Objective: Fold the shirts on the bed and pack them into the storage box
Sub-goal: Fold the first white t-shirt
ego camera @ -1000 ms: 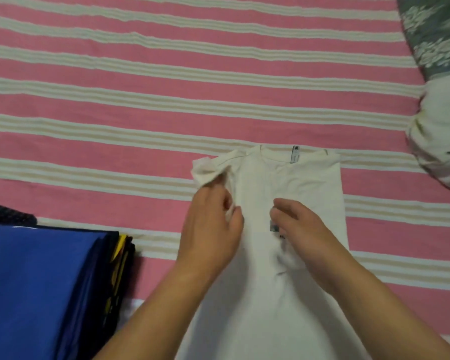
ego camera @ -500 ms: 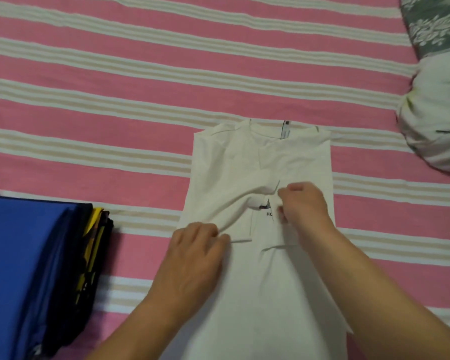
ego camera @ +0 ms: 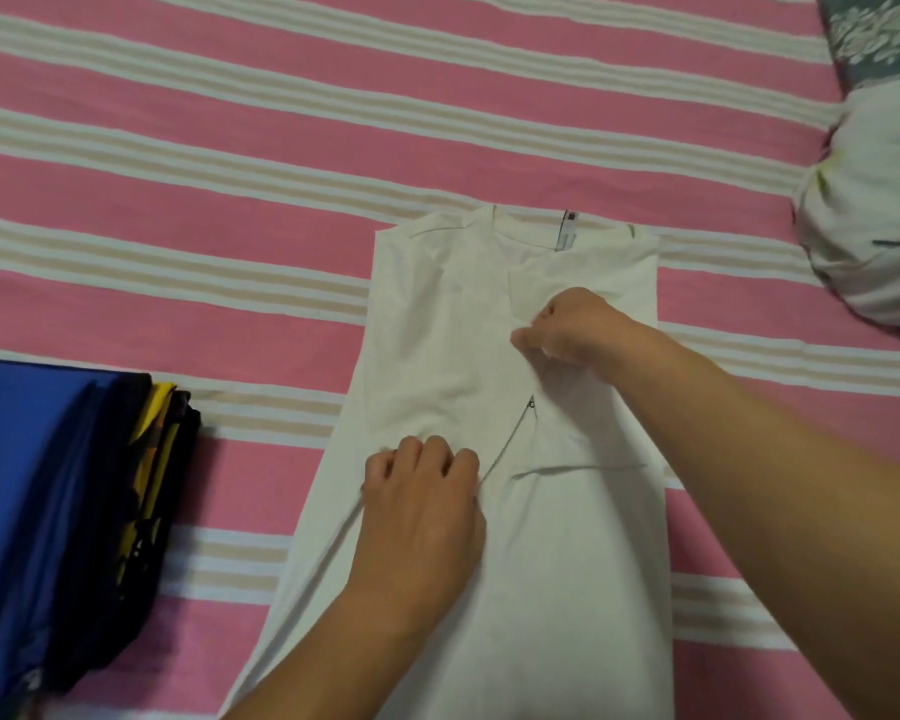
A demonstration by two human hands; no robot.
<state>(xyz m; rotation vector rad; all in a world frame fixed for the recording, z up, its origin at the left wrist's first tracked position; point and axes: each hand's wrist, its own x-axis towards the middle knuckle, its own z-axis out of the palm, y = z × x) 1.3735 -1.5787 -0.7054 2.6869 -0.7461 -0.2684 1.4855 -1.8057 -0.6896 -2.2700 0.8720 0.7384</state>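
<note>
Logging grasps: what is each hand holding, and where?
Both grip the white shirt: left hand its folded-in left edge mid-body, right hand the folded-in flap at the chest.

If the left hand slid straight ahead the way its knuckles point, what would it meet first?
Judging from this one view, the left hand points up the white shirt towards the collar. It would first meet the folded-over sleeve fabric bunched just ahead of its fingers; the right hand sits off to the side.

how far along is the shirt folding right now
Done: a stack of folded shirts lies at the left on the bed. In hand: the white shirt, both sides folded inward; left hand and right hand pinch its cloth. Left: folding it shorter and packing; no storage box is in view.
</note>
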